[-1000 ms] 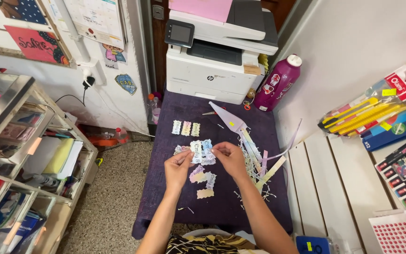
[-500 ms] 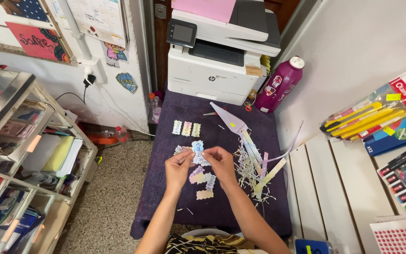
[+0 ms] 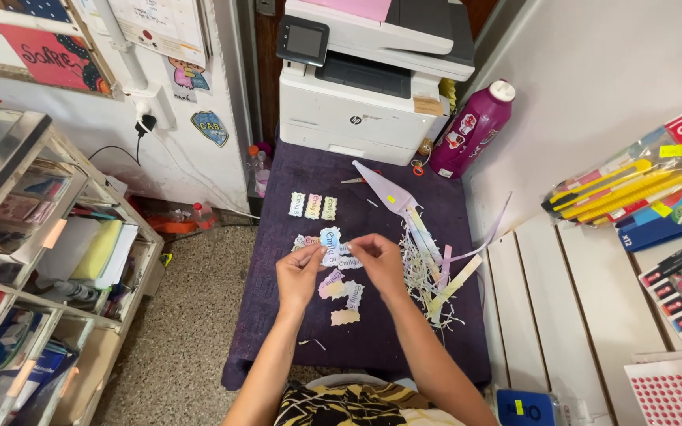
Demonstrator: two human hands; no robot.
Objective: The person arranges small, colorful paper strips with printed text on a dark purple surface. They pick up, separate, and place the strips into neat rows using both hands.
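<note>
My left hand (image 3: 300,272) and my right hand (image 3: 379,262) meet over a purple cloth-covered table (image 3: 278,331). Between their fingertips they pinch a small pastel paper label (image 3: 331,237) with scalloped edges. Below the hands lie several more cut labels (image 3: 342,293) in a loose cluster. Three labels (image 3: 313,206) lie in a row further back. To the right of my right hand sits a pile of paper strips and trimmings (image 3: 428,272).
A white printer (image 3: 372,79) stands at the back of the table, with a magenta bottle (image 3: 471,130) beside it. A long pointed paper offcut (image 3: 384,189) lies behind the trimmings. Shelves of stationery (image 3: 49,252) stand left; packaged pens and cutters (image 3: 641,185) hang right.
My hands have come closer together, and the paper they hold now looks like one small label rather than a wider piece. The view has shifted slightly.
</note>
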